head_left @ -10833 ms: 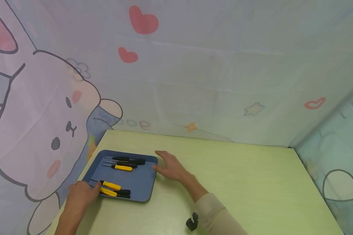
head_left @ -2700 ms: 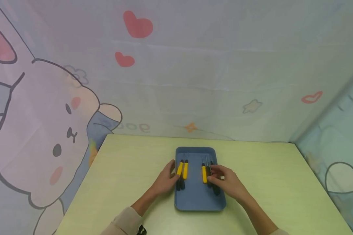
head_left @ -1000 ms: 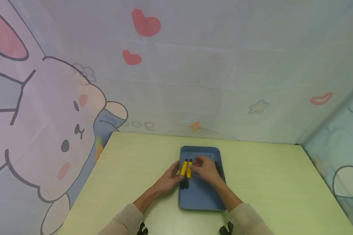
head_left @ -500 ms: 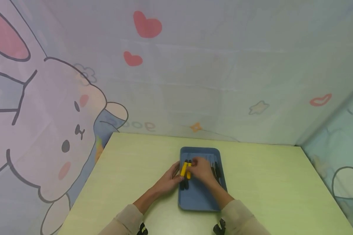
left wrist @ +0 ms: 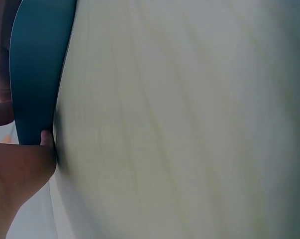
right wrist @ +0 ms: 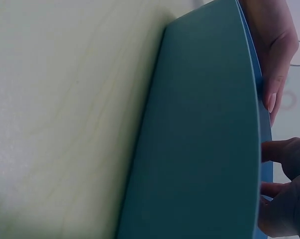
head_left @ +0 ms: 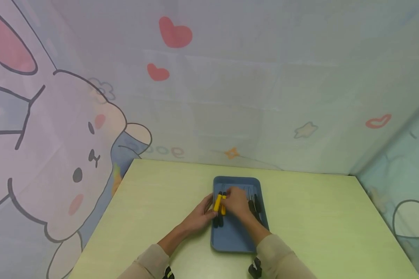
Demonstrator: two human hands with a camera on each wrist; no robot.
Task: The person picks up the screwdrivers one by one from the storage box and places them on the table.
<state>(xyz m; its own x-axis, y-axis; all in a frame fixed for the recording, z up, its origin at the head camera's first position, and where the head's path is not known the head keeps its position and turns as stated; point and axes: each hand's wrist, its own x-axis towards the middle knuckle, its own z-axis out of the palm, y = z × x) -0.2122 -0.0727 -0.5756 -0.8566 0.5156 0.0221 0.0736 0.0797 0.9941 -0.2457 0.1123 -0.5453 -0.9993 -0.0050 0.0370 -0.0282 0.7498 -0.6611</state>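
Plainly, from the head, a shallow blue rectangular tray with rounded corners (head_left: 237, 239) sits on a pale yellow-green table with a faint wood grain (head_left: 310, 217); the left hand (head_left: 198, 215) grips its left side, thumb hooked over the rim; whether that thumb touches the tools cannot be told; the right hand (head_left: 238, 202) reaches over the tray, pinching between thumb and fingers a slim yellow-handled screwdriver (head_left: 224, 211); just beside it, to the left, lies a second yellow-handled screwdriver (head_left: 217, 202), slightly aslant; black screwdriver handles (head_left: 218, 222) show below these two; along the tray's right side lie black-handled screwdrivers with thin metal shafts (head_left: 254, 207), partly hidden by the right arm; beige sleeves (head_left: 281, 255) cover both forearms; behind hangs a pastel cloth backdrop (head_left: 244, 97) printed with hearts and a large cartoon rabbit.

From the left wrist, the tray's outer wall stands on the table; the left thumb is over the rim, a fingertip against the outside.

From the right wrist, the tray's outer wall fills the middle; both hands' fingers dip past the rim; what they touch inside is hidden.
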